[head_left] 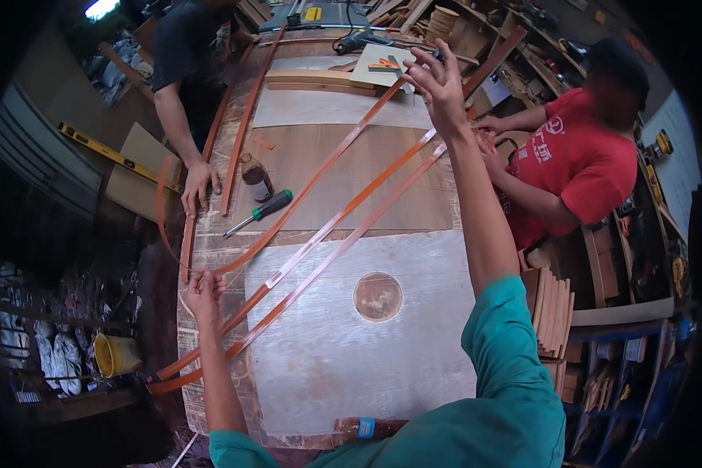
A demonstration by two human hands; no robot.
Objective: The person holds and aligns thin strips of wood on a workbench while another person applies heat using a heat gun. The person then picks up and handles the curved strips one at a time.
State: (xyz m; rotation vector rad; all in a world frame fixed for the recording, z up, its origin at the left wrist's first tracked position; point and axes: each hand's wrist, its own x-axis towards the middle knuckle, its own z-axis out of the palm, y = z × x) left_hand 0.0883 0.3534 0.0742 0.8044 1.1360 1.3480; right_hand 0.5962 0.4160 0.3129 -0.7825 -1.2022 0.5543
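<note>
My left hand (207, 295), at the table's left edge, is pinched closed on a thin, bendy orange-brown edging strip (320, 182). From there one end of the strip loops up to the left, and the other runs diagonally away across the table. My right hand (438, 87) is raised over the far side, its bent fingers at the strip's far end; their exact grip is partly hidden. A small dark-blue thing shows between those fingers. Below the strip, two more long strips (349, 204) lie diagonally over a pale grey panel (312, 382) with a round brown patch (378, 296).
A brown bottle (255, 179) and a green-black screwdriver (261, 212) rest left of the strip. Another bottle (370, 428) lies against my body. A person in dark clothes (186, 70) has a hand on the left edge; a person in red (577, 148) works at the right.
</note>
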